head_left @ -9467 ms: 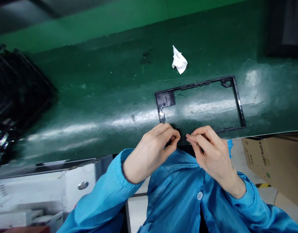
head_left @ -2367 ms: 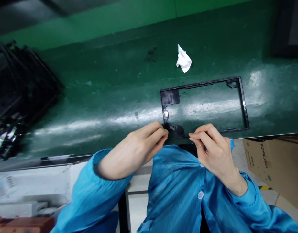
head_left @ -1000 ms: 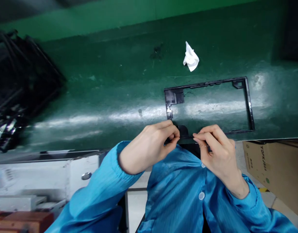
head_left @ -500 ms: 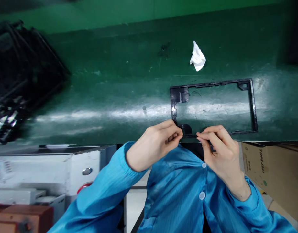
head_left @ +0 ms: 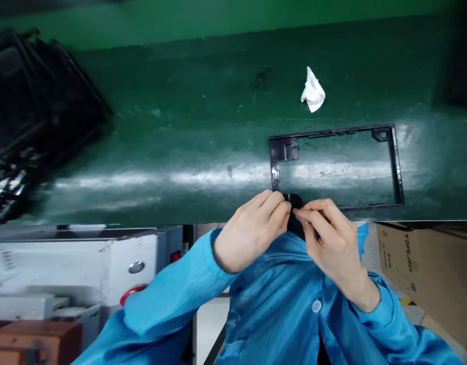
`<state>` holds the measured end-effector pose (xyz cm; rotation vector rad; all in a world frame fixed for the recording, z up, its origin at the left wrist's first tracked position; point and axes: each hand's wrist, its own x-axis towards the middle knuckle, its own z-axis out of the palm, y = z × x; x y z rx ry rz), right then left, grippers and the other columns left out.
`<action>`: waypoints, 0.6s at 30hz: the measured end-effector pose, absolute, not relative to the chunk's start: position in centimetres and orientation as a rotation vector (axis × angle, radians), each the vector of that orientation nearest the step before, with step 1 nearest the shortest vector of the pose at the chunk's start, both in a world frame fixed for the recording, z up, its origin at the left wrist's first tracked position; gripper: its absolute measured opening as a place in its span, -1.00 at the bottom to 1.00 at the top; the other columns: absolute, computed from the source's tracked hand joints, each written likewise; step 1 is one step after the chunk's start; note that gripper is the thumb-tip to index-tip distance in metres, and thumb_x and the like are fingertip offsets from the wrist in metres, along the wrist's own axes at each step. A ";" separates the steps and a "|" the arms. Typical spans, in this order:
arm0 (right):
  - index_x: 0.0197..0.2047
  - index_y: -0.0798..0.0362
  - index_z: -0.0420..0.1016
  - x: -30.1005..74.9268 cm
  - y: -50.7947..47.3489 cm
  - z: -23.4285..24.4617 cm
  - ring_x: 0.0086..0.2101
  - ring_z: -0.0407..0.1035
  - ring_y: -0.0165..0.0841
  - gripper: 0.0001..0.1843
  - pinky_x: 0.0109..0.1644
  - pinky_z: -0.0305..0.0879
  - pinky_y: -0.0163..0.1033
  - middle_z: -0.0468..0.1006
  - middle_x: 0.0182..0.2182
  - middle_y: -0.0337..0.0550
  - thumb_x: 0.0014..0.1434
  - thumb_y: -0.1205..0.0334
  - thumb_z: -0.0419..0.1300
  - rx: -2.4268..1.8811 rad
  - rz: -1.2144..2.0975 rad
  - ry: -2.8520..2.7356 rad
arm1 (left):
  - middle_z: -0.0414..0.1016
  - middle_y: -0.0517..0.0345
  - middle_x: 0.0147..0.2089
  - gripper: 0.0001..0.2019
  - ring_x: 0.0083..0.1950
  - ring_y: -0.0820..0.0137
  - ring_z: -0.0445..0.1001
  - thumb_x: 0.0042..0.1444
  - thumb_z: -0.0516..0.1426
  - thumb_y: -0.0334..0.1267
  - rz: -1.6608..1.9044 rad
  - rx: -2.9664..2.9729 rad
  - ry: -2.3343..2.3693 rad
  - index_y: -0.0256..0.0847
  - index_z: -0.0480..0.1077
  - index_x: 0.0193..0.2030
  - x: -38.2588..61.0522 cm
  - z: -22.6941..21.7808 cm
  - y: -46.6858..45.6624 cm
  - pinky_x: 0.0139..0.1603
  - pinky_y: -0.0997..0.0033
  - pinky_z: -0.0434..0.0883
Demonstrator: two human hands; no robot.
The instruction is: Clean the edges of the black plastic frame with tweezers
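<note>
A black rectangular plastic frame [head_left: 398, 167] lies flat on the green bench, its long near side along the bench's front edge. At its near left corner, my left hand [head_left: 256, 225] is closed, with fingertips pinched on the frame's edge. My right hand [head_left: 334, 243] is closed too, thumb and forefinger pinched together just right of the left fingertips, at the near side of the frame. Whatever sits between the right fingertips is too small to make out. Both hands partly cover that corner.
A crumpled white tissue [head_left: 313, 92] lies beyond the frame. Black plastic parts [head_left: 39, 111] are heaped on the bench [head_left: 172, 132] at left. Below the bench stand a grey machine [head_left: 142, 248] with a red button at left and a cardboard box [head_left: 431, 268] at right.
My right hand has slid left along the near side, closer to my left hand. My left hand has shifted slightly right at the corner. The frame stays in about the same place.
</note>
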<state>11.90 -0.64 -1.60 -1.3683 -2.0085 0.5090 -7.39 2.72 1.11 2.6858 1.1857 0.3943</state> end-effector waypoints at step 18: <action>-0.06 0.07 0.62 12.0 -0.4 -1.5 -0.27 0.53 -0.40 -0.74 -0.28 0.41 -0.27 0.61 -0.16 -0.11 0.38 0.54 0.17 -1.349 0.542 -2.001 | 0.57 0.06 -0.13 -0.92 -0.11 0.36 0.56 0.42 0.16 -0.38 0.569 2.298 1.146 -0.23 0.50 -0.04 -9.6 1.2 3.2 -0.05 0.37 0.56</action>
